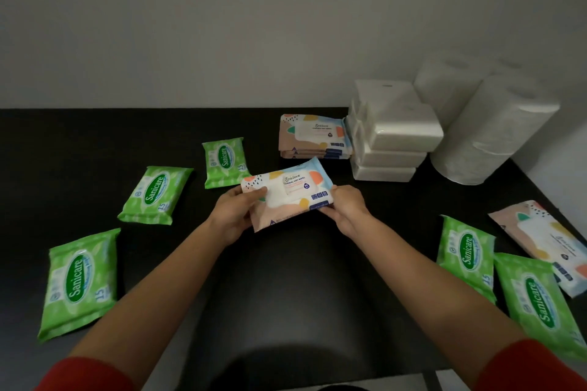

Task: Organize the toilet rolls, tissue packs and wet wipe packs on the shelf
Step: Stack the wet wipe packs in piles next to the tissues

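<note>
Light: dim, your view is soft overall.
Shadow: yours falls across the near bench (286, 295).
Edges: wide-angle bend; toilet rolls (489, 127) look blurred.

- Left sleeve (85, 374): plain red cloth, its edge lying near the elbow.
- Right sleeve (536, 365): the same plain red cloth, its edge also near the elbow.
- Forearms, left hand (232, 216) and right hand (346, 213): bare.
</note>
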`<state>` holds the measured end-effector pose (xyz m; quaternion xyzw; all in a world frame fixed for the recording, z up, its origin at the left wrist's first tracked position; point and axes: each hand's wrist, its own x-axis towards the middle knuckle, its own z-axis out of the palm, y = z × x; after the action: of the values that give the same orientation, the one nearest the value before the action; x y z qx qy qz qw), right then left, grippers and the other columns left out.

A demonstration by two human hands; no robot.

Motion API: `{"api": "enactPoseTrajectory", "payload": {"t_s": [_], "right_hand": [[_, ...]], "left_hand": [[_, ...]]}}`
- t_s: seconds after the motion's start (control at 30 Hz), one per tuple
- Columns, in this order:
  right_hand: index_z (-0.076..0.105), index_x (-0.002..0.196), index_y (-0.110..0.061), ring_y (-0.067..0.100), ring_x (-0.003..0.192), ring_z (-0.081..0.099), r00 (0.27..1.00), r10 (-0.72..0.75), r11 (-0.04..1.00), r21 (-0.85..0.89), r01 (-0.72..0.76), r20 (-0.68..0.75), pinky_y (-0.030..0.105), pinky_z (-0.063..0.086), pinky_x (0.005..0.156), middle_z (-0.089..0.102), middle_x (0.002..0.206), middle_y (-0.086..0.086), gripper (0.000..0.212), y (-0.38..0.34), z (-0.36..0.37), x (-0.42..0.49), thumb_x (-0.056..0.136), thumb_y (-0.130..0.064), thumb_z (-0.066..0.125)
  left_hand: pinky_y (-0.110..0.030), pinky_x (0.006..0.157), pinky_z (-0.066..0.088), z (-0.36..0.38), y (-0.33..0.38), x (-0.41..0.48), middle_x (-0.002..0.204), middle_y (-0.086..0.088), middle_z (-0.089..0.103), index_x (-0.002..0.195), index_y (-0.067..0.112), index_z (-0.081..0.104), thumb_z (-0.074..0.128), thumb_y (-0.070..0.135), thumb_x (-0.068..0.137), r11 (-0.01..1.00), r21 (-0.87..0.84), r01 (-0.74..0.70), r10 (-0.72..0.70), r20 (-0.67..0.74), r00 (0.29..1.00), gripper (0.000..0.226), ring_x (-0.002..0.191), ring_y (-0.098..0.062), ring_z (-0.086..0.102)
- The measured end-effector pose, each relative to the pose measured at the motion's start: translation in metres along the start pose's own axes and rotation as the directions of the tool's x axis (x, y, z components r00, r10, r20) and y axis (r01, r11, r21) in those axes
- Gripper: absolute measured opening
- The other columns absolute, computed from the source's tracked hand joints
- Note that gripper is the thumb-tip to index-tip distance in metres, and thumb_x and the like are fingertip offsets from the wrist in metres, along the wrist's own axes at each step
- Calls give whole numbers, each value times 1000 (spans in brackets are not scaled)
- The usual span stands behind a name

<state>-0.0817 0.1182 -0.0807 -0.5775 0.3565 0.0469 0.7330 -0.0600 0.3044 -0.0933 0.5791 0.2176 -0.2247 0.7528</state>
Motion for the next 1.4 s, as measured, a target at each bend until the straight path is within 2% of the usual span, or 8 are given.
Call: {"api": "enactPoseTrajectory", "payload": {"t_s": [0.13,0.27,0.4,0.53,0.67,0.83,1.13,1.4], "right_hand": [[48,108,-7,17,82,65,999,-34,998,-44,34,-1,30,56,67,64,102,14,11,-4,-10,9,99,-12,44],[51,121,-11,16,95,63,983,-181,927,-336,164,-19,29,57,80,59,119,10,26,-6,-23,17,95,-12,53],[47,133,-15,17,118,53,916,-388,650,-674,351,103,23,44,92,52,133,5,41,-4,-26,21,93,-17,57],[45,137,-17,18,129,37,803,-524,298,-822,485,284,29,34,106,40,136,2,48,-1,-27,24,91,-25,59],[36,144,-17,20,138,25,773,-460,132,-828,545,436,33,26,114,31,149,4,61,-4,-25,27,91,-37,58],[25,149,-18,21,144,14,795,-403,65,-853,519,453,35,20,116,14,158,4,70,-5,-24,33,91,-39,57],[26,147,-16,21,140,23,811,-443,105,-876,470,382,35,30,112,23,154,5,66,-9,-23,38,90,-27,57],[21,148,-14,22,141,22,824,-446,114,-890,441,351,36,29,112,22,154,7,68,-10,-25,40,90,-24,55]], "left_hand": [[-43,72,56,23,0,11,120,-15,62,128,8,48,62,0,88,1000,17,-19,19,-12,1000,43,93,-28,66],[-47,75,55,34,9,28,124,-17,60,135,12,44,62,-3,87,996,59,-70,74,-62,995,54,99,-32,65],[-43,69,54,45,18,38,125,-17,58,136,9,41,59,-5,88,988,146,-55,64,-53,997,54,93,-30,62],[-36,56,51,57,20,47,126,-16,56,141,9,37,60,-3,88,963,262,-58,78,-69,995,59,81,-25,61],[-39,78,55,65,22,62,130,-14,55,140,11,41,68,4,85,898,427,-107,176,-126,976,62,100,-29,62],[-45,91,53,67,25,72,126,-13,60,133,9,49,76,14,79,830,552,-78,197,-159,968,60,106,-30,62],[-38,91,51,64,34,75,129,-13,59,131,4,50,81,36,73,560,822,-100,306,-92,948,73,113,-27,59],[-42,90,53,66,32,79,127,-15,60,131,3,48,81,43,71,535,841,-80,265,-77,961,80,110,-29,61]]}}
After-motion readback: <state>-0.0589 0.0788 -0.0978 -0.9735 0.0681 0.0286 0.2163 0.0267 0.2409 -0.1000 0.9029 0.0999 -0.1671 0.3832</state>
